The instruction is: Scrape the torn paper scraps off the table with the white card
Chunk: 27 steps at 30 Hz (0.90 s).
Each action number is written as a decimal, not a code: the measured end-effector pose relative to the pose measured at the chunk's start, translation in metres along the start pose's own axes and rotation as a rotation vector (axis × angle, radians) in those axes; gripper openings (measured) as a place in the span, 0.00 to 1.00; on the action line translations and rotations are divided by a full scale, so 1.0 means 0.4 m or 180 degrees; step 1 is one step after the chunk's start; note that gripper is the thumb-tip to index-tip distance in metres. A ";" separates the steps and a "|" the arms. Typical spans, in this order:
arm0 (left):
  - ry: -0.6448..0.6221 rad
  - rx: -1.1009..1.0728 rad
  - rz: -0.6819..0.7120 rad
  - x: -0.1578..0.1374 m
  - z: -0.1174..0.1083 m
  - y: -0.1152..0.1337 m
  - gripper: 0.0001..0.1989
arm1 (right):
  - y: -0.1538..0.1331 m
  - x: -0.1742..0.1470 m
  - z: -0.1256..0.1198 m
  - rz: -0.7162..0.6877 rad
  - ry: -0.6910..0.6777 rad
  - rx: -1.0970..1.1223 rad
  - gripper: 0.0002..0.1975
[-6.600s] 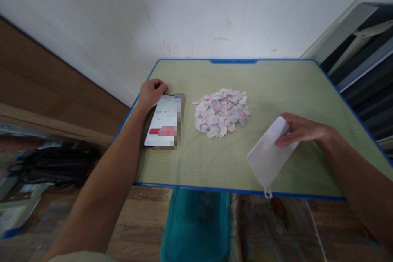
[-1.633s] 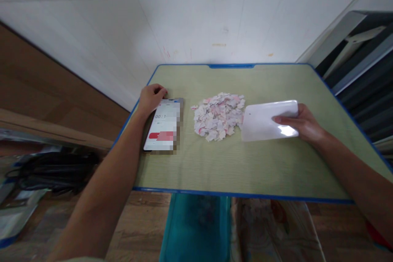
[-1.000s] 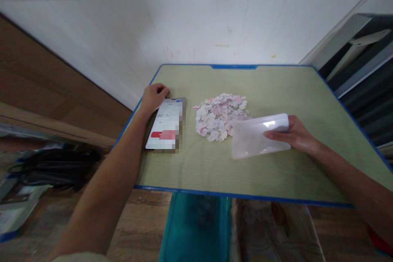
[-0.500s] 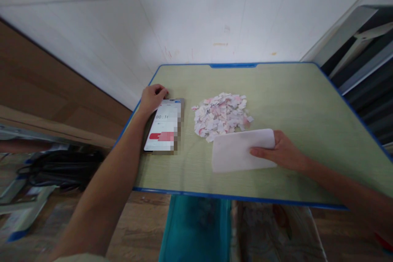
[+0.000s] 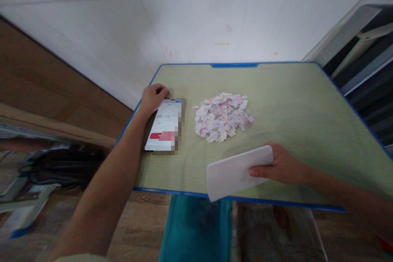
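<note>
Gripped in the right hand point(image 5: 278, 168) at the near edge of the desk point(image 5: 291, 102), the white flat piece point(image 5: 231, 174) is best held steady, clear of the paper scraps point(image 5: 222, 116) piled mid-desk, while the grip of the left hand point(image 5: 152, 99), by the left edge, cannot be told.

Right hand point(image 5: 284, 168) moved white plastic board point(image 5: 236, 172) nearer: was at right side of paper-scrap pile point(image 5: 222, 116), now apart, left end at counter point(image 5: 291, 90) near edge.
</note>
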<state>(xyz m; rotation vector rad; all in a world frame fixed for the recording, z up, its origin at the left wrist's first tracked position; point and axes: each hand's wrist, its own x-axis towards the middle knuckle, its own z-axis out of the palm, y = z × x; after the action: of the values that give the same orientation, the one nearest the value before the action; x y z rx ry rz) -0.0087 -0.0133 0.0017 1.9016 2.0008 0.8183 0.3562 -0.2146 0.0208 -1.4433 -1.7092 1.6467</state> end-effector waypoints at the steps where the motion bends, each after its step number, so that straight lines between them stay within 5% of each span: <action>1: -0.0007 -0.0001 -0.0044 -0.002 -0.001 0.004 0.06 | 0.000 0.002 -0.004 -0.0023 -0.0053 0.0142 0.15; 4: -0.0008 -0.0024 -0.0133 -0.007 -0.003 0.012 0.06 | 0.004 0.015 -0.028 -0.0164 0.0176 0.0606 0.14; 11: -0.0028 -0.0061 -0.0033 -0.003 -0.001 -0.001 0.07 | 0.038 0.062 -0.167 -0.0544 0.1989 0.1078 0.14; 16: -0.0024 -0.0082 0.0069 -0.001 -0.002 -0.003 0.07 | 0.056 0.076 -0.226 -0.0575 0.2053 0.0949 0.13; 27: -0.0058 -0.0040 0.0104 -0.001 -0.003 -0.003 0.07 | 0.059 0.072 -0.200 -0.0637 0.1747 0.0576 0.15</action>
<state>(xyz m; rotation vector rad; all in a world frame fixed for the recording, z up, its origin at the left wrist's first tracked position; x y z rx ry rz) -0.0102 -0.0138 0.0019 1.9325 1.9547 0.8169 0.4192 -0.1537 0.0095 -1.4142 -1.3086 1.1281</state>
